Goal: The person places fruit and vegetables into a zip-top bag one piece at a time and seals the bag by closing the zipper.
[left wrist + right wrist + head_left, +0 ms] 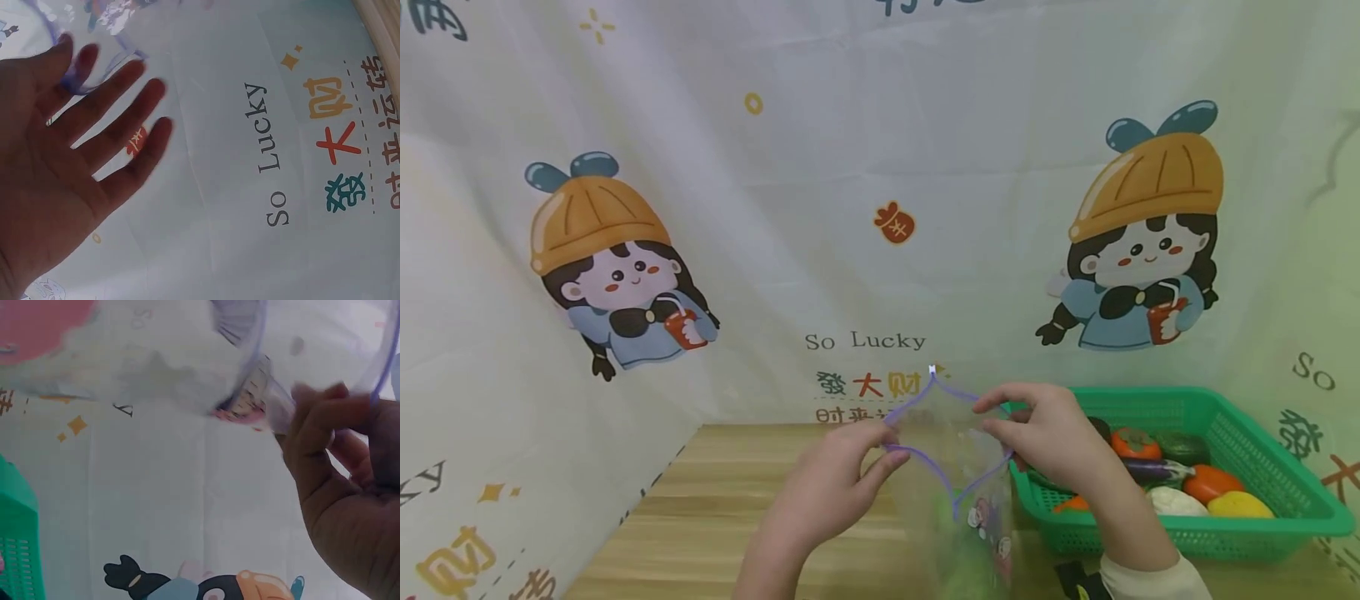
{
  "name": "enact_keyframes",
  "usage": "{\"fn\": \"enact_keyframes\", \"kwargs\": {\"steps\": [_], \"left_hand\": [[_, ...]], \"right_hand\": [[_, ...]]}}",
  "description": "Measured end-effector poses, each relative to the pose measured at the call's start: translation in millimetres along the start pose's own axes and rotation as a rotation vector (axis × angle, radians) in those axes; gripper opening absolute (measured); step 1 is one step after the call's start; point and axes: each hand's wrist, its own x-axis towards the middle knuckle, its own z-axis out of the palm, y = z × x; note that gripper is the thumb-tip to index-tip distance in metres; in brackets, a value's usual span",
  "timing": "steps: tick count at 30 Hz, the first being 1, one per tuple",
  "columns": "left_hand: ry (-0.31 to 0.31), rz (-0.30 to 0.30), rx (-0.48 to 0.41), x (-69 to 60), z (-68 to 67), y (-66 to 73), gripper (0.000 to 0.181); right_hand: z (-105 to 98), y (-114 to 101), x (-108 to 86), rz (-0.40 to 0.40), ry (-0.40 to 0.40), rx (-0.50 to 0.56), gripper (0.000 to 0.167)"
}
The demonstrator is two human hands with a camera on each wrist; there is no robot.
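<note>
A clear plastic bag [917, 500] with a purple rim stands spread wide at the top in the head view, a green item [966, 542] visible low inside it. The left hand [823, 487] holds the left side of the rim between thumb and index finger; in the left wrist view the other fingers of this hand [81, 144] are spread. On the opposite side, the right hand [1060, 442] grips the rim, and its fingers curl at the bag's edge in the right wrist view, where the hand [344, 481] is partly cut off.
A green basket [1300, 521] at the right holds a tomato [1213, 482], an eggplant [1150, 469], a yellow item [1240, 505] and several other vegetables. A dark object [1078, 577] lies by the right sleeve. Behind the wooden table [700, 517] hangs a printed cloth [820, 250].
</note>
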Motion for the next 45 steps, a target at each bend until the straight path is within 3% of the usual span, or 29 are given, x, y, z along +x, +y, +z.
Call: {"fn": "enact_keyframes", "kwargs": {"steps": [3, 5, 6, 10, 12, 19, 23, 35, 38, 41, 43, 45], "left_hand": [[0.107, 0.053, 0.006, 0.9, 0.8, -1.8, 0.004], [0.147, 0.059, 0.019, 0.8, -0.5, -1.8, 0.005], [0.138, 0.06, 0.028, 0.9, -1.6, -1.8, 0.004], [-0.017, -0.01, 0.027, 0.6, -5.9, -1.2, 0.007], [-0.058, -0.019, 0.01, -0.2, -6.3, -1.1, 0.007], [-0.033, 0.016, -0.04, -2.8, -6.7, -0.1, 0.006], [-0.045, 0.004, -0.044, -4.0, -6.4, -0.3, 0.007], [-0.011, 0.03, -0.063, -5.4, -3.7, -1.5, 0.008], [-0.008, 0.029, -0.062, -5.1, -2.3, -1.2, 0.007], [0.008, 0.028, -0.065, -3.8, -2.4, -1.2, 0.007], [0.023, 0.024, -0.059, -3.0, -2.9, -1.2, 0.008], [0.038, 0.009, -0.052, -2.7, -3.8, -1.1, 0.009]], "right_hand": [[-1.0, -1.4, -0.7, -0.024, 0.077, 0.017, 0.018], [-2.9, -1.8, -1.7, -0.044, 0.112, 0.027, 0.017], [-4.0, -1.6, -2.0, -0.047, 0.098, 0.023, 0.018], [-7.4, 0.1, -0.2, -0.05, -0.021, -0.042, 0.021], [-8.1, 0.3, -0.3, -0.046, -0.063, -0.065, 0.023], [-11.2, -1.8, -2.8, -0.057, -0.09, -0.095, 0.022], [-10.1, -3.3, -2.9, -0.095, -0.103, -0.135, 0.023], [-18.9, -10.8, -3.4, -0.143, -0.092, -0.2, 0.032], [-32.3, -9.1, 6.3, -0.183, -0.106, -0.304, 0.035], [-50.6, -8.0, 24.0, -0.262, -0.13, -0.478, 0.034], [-62.1, -4.7, 38.3, -0.304, -0.199, -0.604, 0.032], [-69.9, 0.3, 52.2, -0.296, -0.32, -0.726, 0.029]]}}
